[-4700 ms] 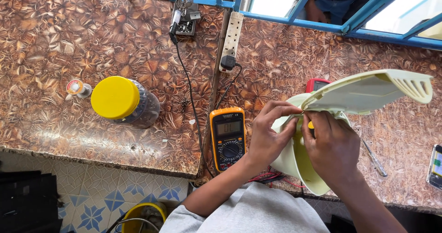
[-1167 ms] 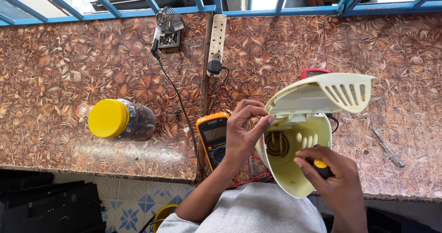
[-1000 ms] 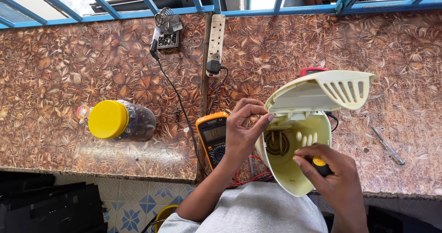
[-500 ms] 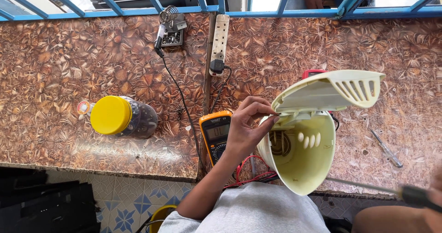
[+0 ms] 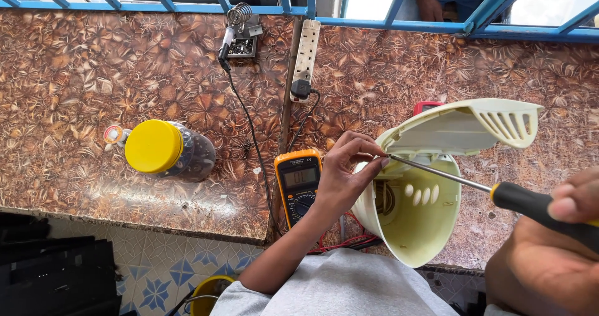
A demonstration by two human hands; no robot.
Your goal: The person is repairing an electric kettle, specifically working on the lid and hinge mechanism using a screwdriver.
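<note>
Kettle [image 5: 415, 219] rim pinched in our left hand [image 5: 343, 179]; our right hand [image 5: 564, 228] gripped a screwdriver [image 5: 499, 192], tip at its hinge.

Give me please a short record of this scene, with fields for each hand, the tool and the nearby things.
left hand: left hand grips the rim of the cream plastic electric kettle, lid open
right hand: right hand holds the long black-handled screwdriver
tool tip: at the kettle's lid hinge
nearby: orange digital multimeter, yellow-lidded clear jar, white power strip
surface: brown leaf-patterned counter
</note>
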